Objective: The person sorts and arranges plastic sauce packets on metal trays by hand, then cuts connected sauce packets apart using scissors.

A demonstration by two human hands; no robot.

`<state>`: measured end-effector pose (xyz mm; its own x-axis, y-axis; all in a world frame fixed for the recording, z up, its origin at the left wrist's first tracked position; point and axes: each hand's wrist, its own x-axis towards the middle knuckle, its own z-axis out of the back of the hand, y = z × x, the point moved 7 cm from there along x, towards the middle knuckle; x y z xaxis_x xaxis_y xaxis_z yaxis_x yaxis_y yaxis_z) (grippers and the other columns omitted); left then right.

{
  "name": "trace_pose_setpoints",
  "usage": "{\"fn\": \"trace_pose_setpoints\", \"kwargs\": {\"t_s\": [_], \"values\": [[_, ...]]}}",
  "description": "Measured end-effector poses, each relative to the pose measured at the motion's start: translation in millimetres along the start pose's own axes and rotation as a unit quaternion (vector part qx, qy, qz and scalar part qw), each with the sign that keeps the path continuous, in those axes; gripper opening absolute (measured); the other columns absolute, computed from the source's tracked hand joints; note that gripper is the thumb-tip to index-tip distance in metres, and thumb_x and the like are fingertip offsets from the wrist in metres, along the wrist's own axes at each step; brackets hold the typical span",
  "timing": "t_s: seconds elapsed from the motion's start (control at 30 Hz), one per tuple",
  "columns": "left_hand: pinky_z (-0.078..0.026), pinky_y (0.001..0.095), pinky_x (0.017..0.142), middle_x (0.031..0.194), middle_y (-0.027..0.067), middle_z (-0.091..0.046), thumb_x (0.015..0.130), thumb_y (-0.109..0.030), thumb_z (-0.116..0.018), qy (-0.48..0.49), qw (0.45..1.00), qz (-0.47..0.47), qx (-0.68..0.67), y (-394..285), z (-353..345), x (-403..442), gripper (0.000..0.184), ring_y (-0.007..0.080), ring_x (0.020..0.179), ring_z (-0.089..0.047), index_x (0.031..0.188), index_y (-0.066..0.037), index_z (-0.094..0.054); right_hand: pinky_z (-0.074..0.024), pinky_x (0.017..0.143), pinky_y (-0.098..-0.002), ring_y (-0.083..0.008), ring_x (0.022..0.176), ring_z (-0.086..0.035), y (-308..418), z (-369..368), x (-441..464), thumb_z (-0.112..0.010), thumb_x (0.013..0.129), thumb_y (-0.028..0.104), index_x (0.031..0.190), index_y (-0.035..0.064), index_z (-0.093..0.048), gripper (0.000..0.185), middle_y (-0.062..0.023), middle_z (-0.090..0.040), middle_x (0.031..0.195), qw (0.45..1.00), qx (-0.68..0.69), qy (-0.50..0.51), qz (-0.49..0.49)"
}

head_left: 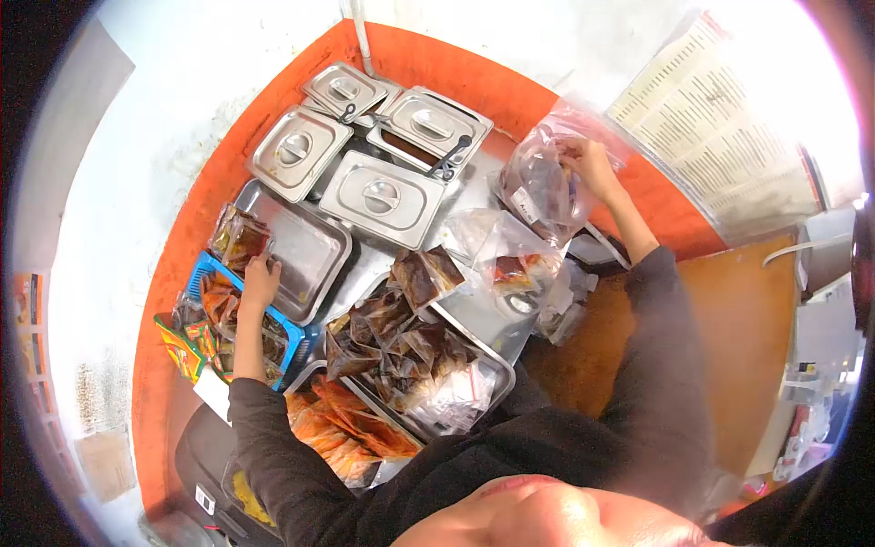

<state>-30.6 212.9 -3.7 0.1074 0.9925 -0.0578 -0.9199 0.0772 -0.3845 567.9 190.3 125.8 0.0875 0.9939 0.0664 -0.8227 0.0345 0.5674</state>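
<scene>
My left hand (262, 278) is closed at the edge of some sauce packets (239, 239), which lie over the left end of a shallow metal tray (305, 251). Just below it is a blue basket (298, 339) with more packets. On the right, my right hand (591, 167) has its fingers closed on the upper part of a large clear plastic bag (544, 187) with a white label and dark contents. Beside that bag lies another clear bag (515, 260) with reddish contents.
Lidded steel containers (383, 196) stand at the back, with black-handled utensils (448, 162). Nearer me, a metal tray (499, 372) holds dark sauce packets, beside orange packets (342, 424). An orange-edged wall (456, 59) runs behind. A brown board (729, 319) is on the right.
</scene>
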Motion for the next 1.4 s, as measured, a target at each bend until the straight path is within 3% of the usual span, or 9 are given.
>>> {"fn": "trace_pose_setpoints", "kwargs": {"t_s": [0.27, 0.47, 0.77, 0.87, 0.93, 1.1, 1.2, 1.33, 1.4], "values": [[-0.041, 0.0443, 0.091, 0.105, 0.027, -0.057, 0.084, -0.018, -0.059, -0.015, 1.0, -0.011, 0.003, 3, -6, -3, 0.037, 0.0414, 0.103, -0.053, 0.113, 0.003, -0.055, -0.0487, 0.072, -0.036, -0.0307, 0.083, -0.062, 40, 0, -19, -0.059, 0.078, 0.002, 0.098, 0.0004, -0.062, 0.02, -0.0161, -0.063, 0.091, 0.956, -0.064, -0.091, 0.27], [-0.041, 0.0435, 0.091, 0.111, 0.0263, -0.054, 0.084, -0.02, -0.059, -0.007, 1.0, -0.007, -0.018, 7, -5, -3, 0.038, 0.0402, 0.104, -0.051, 0.115, 0.002, -0.053, -0.0484, 0.069, -0.0318, -0.0255, 0.075, -0.062, 25, 43, -38, -0.057, 0.083, 0.004, 0.094, 0.0, -0.063, 0.013, -0.0125, -0.064, 0.081, 0.975, -0.011, -0.209, 0.074], [-0.044, 0.0393, 0.088, 0.102, 0.0237, -0.062, 0.086, -0.03, -0.054, -0.006, 0.993, 0.015, -0.119, 38, -8, 15, 0.038, 0.0345, 0.099, -0.059, 0.106, 0.001, -0.062, -0.0475, 0.069, -0.0257, -0.0116, 0.075, -0.06, 148, 104, -40, -0.057, 0.087, 0.006, 0.096, -0.0026, -0.063, 0.014, -0.0103, -0.066, 0.081, 0.965, 0.035, -0.234, 0.111], [-0.045, 0.0396, 0.086, 0.099, 0.0234, -0.064, 0.086, -0.034, -0.052, 0.011, 0.985, 0.035, -0.168, 45, -5, 19, 0.041, 0.0334, 0.097, -0.061, 0.098, 0.003, -0.065, -0.0474, 0.07, -0.0248, -0.0103, 0.076, -0.059, 196, 42, -18, -0.057, 0.087, 0.005, 0.096, -0.0025, -0.064, 0.013, -0.0078, -0.067, 0.083, 0.965, 0.162, -0.132, 0.158], [-0.049, 0.0379, 0.072, 0.077, 0.0201, -0.065, 0.089, -0.035, -0.05, 0.053, 0.953, 0.099, -0.282, 80, -30, 31, 0.041, 0.0241, 0.079, -0.063, 0.089, 0.003, -0.066, -0.0474, 0.069, -0.0242, -0.0086, 0.077, -0.059, 241, -16, -11, -0.06, 0.087, 0.008, 0.095, -0.001, -0.065, 0.013, -0.0063, -0.067, 0.084, 0.947, 0.261, -0.034, 0.183], [-0.05, 0.0336, 0.08, 0.106, 0.0186, -0.063, 0.097, -0.043, -0.035, 0.017, 0.813, 0.091, -0.574, 43, 22, 9, 0.056, 0.0252, 0.094, -0.063, 0.116, 0.005, -0.056, -0.0481, 0.072, -0.0251, -0.0101, 0.078, -0.06, 336, -210, 7, -0.063, 0.085, 0.013, 0.092, -0.0031, -0.065, 0.018, -0.0064, -0.066, 0.081, 0.893, 0.273, 0.21, 0.29], [-0.046, 0.0329, 0.087, 0.107, 0.0169, -0.062, 0.095, -0.051, -0.035, -0.003, 0.875, 0.088, -0.477, 38, 43, 1, 0.062, 0.0229, 0.098, -0.06, 0.116, 0.003, -0.055, -0.0501, 0.069, -0.0321, -0.0254, 0.074, -0.066, 350, -340, 30, -0.068, 0.077, 0.011, 0.091, 0.0009, -0.067, 0.017, -0.0179, -0.067, 0.082, 0.895, 0.218, 0.232, 0.312], [-0.049, 0.0348, 0.073, 0.092, 0.017, -0.064, 0.079, -0.019, -0.068, -0.02, 0.966, 0.017, -0.256, 44, 28, 2, 0.035, 0.022, 0.084, -0.062, 0.105, 0.003, -0.057, -0.0492, 0.07, -0.0388, -0.0315, 0.079, -0.065, 353, -377, 35, -0.069, 0.075, 0.012, 0.095, -0.0005, -0.065, 0.024, -0.0214, -0.065, 0.084, 0.926, 0.247, 0.177, 0.224], [-0.048, 0.0356, 0.073, 0.09, 0.0178, -0.064, 0.077, -0.016, -0.069, -0.055, 0.975, 0.009, -0.215, 42, 29, 2, 0.034, 0.0251, 0.083, -0.062, 0.102, 0.003, -0.056, -0.0486, 0.069, -0.0396, -0.0328, 0.074, -0.063, 354, -366, 30, -0.075, 0.07, 0.017, 0.098, -0.0037, -0.058, 0.039, -0.0201, -0.063, 0.075, 0.935, 0.227, 0.101, 0.253]]}}
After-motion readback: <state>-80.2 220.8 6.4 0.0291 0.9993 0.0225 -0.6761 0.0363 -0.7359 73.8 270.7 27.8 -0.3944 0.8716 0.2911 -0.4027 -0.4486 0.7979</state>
